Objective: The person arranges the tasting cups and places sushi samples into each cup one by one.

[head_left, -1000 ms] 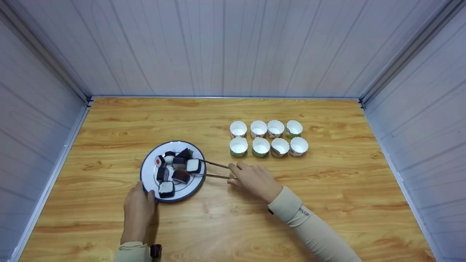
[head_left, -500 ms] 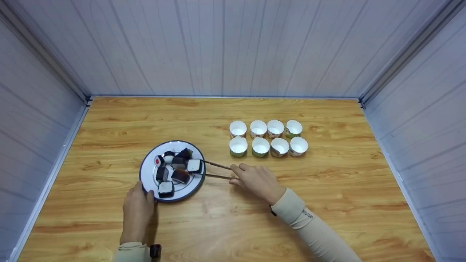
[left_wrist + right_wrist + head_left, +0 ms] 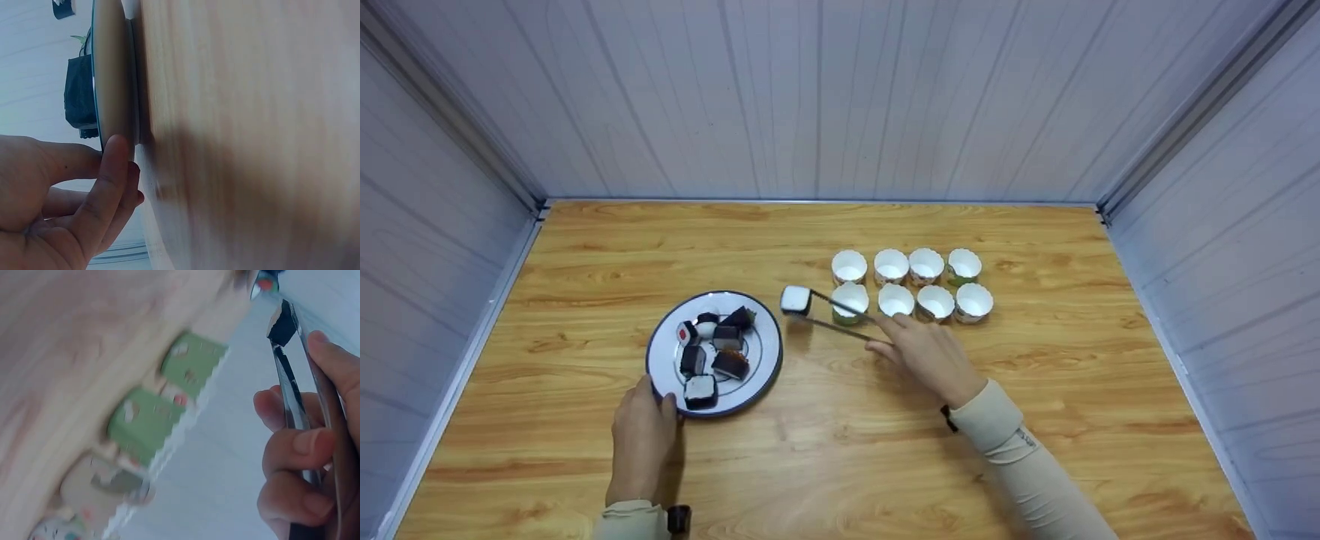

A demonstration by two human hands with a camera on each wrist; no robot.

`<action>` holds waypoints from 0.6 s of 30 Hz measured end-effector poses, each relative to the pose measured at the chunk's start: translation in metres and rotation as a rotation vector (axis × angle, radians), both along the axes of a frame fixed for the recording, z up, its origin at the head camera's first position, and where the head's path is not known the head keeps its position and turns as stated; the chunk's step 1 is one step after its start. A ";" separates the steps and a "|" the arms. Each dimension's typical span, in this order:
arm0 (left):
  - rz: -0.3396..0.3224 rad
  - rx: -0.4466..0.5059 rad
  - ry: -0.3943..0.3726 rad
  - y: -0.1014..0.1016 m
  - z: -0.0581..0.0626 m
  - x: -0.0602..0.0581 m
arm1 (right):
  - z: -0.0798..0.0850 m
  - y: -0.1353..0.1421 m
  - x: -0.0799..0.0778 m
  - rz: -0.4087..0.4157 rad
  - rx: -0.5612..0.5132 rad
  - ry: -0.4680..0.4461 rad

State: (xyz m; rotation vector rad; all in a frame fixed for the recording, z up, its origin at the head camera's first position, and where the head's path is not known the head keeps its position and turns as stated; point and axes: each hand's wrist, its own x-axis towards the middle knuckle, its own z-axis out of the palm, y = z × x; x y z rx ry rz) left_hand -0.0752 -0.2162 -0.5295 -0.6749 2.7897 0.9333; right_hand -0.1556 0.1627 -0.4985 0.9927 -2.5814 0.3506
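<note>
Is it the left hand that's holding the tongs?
No, the right hand grips the tongs, while the left hand holds the plate by its edge.

Metal tongs point(image 3: 294, 405) pinch a white-topped, dark-sided block point(image 3: 796, 299), seemingly sushi, aloft just beside the round, blue-rimmed white plate point(image 3: 763, 352), which bears several more mostly dark pieces point(image 3: 728, 337).
</note>
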 end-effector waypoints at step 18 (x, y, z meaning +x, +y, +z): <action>-0.026 0.001 0.030 -0.001 -0.001 0.002 | 0.010 0.031 -0.022 -0.363 0.058 -0.202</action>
